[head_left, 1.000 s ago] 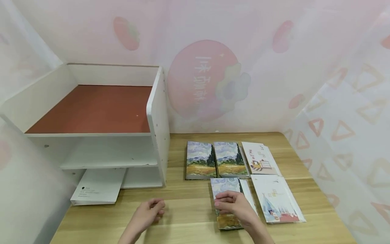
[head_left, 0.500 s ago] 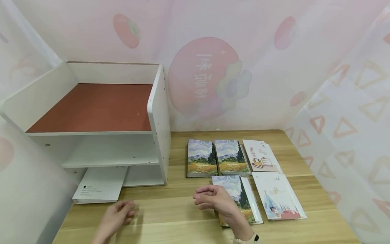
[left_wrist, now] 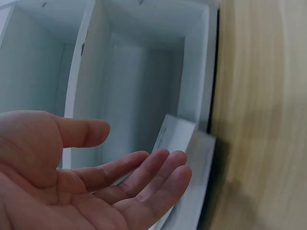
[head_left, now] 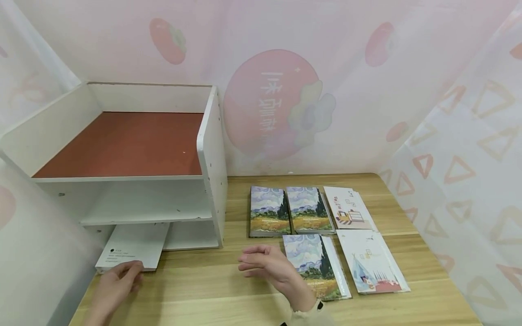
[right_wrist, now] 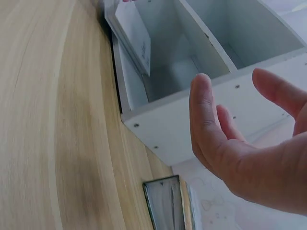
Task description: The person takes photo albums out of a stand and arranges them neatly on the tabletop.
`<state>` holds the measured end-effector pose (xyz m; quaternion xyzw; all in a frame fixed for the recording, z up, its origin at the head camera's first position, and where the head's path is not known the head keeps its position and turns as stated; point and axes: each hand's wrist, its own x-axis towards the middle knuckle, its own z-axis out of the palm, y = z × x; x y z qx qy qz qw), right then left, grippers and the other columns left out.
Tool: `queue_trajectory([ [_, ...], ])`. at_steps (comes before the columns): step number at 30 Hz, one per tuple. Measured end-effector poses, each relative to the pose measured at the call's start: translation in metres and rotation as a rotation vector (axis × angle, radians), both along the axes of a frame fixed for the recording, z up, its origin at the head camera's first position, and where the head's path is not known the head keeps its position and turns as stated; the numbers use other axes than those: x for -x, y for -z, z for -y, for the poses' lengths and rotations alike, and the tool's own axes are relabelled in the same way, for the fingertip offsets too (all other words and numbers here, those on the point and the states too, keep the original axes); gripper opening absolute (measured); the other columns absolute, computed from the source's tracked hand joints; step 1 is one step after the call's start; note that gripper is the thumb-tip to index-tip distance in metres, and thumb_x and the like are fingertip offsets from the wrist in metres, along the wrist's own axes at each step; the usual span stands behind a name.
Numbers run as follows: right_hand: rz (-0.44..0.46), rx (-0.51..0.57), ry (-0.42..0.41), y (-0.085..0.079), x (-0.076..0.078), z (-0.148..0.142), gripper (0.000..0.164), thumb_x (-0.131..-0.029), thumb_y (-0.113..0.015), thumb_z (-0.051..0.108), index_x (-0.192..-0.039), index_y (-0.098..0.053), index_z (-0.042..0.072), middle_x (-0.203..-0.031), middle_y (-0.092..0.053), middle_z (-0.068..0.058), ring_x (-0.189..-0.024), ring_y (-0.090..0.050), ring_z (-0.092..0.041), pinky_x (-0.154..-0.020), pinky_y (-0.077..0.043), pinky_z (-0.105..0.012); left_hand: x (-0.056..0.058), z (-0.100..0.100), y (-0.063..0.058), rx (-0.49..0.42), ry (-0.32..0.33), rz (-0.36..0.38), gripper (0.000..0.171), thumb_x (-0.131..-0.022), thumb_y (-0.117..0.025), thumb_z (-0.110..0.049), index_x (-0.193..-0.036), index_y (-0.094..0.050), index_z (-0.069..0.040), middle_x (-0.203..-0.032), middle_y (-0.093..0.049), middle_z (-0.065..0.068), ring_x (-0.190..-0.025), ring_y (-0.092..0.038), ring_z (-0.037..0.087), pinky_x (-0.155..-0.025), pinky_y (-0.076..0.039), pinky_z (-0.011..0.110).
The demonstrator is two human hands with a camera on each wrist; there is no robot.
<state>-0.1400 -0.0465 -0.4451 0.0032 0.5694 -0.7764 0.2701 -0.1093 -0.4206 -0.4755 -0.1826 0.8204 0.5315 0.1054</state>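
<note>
A white book [head_left: 134, 244] with small dark print lies flat in the lowest compartment of the white shelf unit, its front end jutting out over the table. My left hand [head_left: 116, 286] is right at that front end, fingertips overlapping its edge. The left wrist view shows the thumb apart from the loosely bent fingers [left_wrist: 163, 191], the book [left_wrist: 177, 136] behind them. Over the table, just left of the nearest painted-landscape book [head_left: 314, 262], hovers my right hand [head_left: 271, 270]. Nothing is between its thumb and fingers [right_wrist: 204, 115].
The shelf unit [head_left: 211, 181] has a red-brown top board [head_left: 134, 145] and a middle shelf. Two more landscape books [head_left: 270, 210] [head_left: 310, 209] lie at the back of the wooden table [head_left: 212, 290]. To their right are two white illustrated booklets [head_left: 350, 210] [head_left: 371, 262].
My left hand has moved left across the table to the white book's front edge. My right hand has moved left, off the nearest landscape book. The books have stayed in place.
</note>
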Motion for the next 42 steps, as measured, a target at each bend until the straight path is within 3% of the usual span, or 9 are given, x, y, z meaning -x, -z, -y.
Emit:
queue_trajectory([
  [4,0.025,0.016,0.015,0.000,0.003,0.009,0.037,-0.091,-0.069,0.005,-0.122,-0.057,-0.010,-0.110,-0.067,-0.023,-0.095,-0.068,-0.033,-0.086,-0.056,-0.045,0.002,0.015,-0.007,0.040,0.033,-0.039,0.061,-0.106,-0.041,-0.034,-0.136,-0.039,0.019,-0.111,-0.064,0.024,-0.086,-0.066,0.014,-0.073,-0.059,0.029],
  [7,0.034,0.028,0.018,0.002,0.005,0.015,0.036,-0.091,-0.068,0.004,-0.122,-0.057,-0.010,-0.113,-0.065,-0.026,-0.098,-0.067,-0.035,-0.087,-0.055,-0.045,0.003,0.027,-0.011,0.165,0.037,-0.087,0.059,-0.106,-0.040,-0.036,-0.134,-0.045,0.017,-0.106,-0.068,0.020,-0.084,-0.062,0.011,-0.072,-0.054,0.027],
  [11,0.048,0.060,0.011,0.005,0.008,0.021,0.032,-0.094,-0.063,0.001,-0.123,-0.056,-0.011,-0.116,-0.063,-0.029,-0.105,-0.063,-0.041,-0.091,-0.053,-0.047,0.007,0.041,-0.011,0.372,-0.042,-0.163,0.055,-0.105,-0.043,-0.035,-0.126,-0.054,0.014,-0.102,-0.068,0.023,-0.090,-0.061,0.031,-0.071,-0.043,0.036],
  [14,0.064,0.089,0.008,0.009,0.010,0.025,0.029,-0.095,-0.063,0.003,-0.120,-0.059,-0.010,-0.116,-0.063,-0.029,-0.104,-0.063,-0.041,-0.094,-0.050,-0.050,0.011,0.052,-0.006,0.424,-0.109,-0.187,0.053,-0.103,-0.044,-0.032,-0.123,-0.055,0.016,-0.105,-0.065,0.030,-0.098,-0.058,0.045,-0.072,-0.043,0.044],
  [19,0.103,0.127,0.009,0.015,0.012,0.034,0.023,-0.093,-0.065,0.005,-0.112,-0.065,-0.007,-0.114,-0.064,-0.027,-0.100,-0.065,-0.034,-0.099,-0.046,-0.052,0.014,0.068,0.003,0.440,-0.145,-0.198,0.054,-0.102,-0.047,-0.034,-0.122,-0.056,0.016,-0.105,-0.064,0.032,-0.098,-0.058,0.046,-0.069,-0.043,0.043],
  [23,0.152,0.148,0.010,0.017,0.013,0.042,0.021,-0.093,-0.064,0.004,-0.111,-0.066,-0.006,-0.115,-0.063,-0.026,-0.100,-0.065,-0.032,-0.101,-0.044,-0.052,0.014,0.075,0.003,0.445,-0.149,-0.232,0.055,-0.101,-0.050,-0.032,-0.121,-0.054,0.019,-0.106,-0.061,0.036,-0.096,-0.057,0.049,-0.068,-0.045,0.046],
  [28,0.197,0.171,-0.012,0.018,0.014,0.055,0.022,-0.093,-0.063,0.004,-0.113,-0.064,-0.006,-0.118,-0.061,-0.028,-0.104,-0.063,-0.035,-0.101,-0.045,-0.050,0.017,0.083,0.003,0.441,-0.099,-0.240,0.062,-0.101,-0.050,-0.034,-0.124,-0.047,0.023,-0.114,-0.054,0.043,-0.100,-0.053,0.055,-0.072,-0.046,0.055],
  [36,0.238,0.189,-0.037,0.020,0.019,0.074,0.026,-0.093,-0.066,0.006,-0.115,-0.062,-0.008,-0.121,-0.059,-0.028,-0.105,-0.063,-0.035,-0.100,-0.046,-0.047,0.029,0.093,0.006,0.349,0.016,-0.051,0.082,-0.101,-0.044,-0.050,-0.133,-0.036,0.025,-0.125,-0.049,0.042,-0.112,-0.045,0.058,-0.085,-0.044,0.062],
  [42,0.281,0.205,-0.042,0.024,0.025,0.086,0.033,-0.093,-0.066,0.007,-0.120,-0.058,-0.010,-0.126,-0.056,-0.030,-0.107,-0.061,-0.037,-0.100,-0.047,-0.046,0.038,0.103,0.014,0.281,0.077,0.032,0.089,-0.100,-0.040,-0.056,-0.135,-0.034,0.025,-0.133,-0.039,0.044,-0.118,-0.040,0.058,-0.090,-0.043,0.062],
])
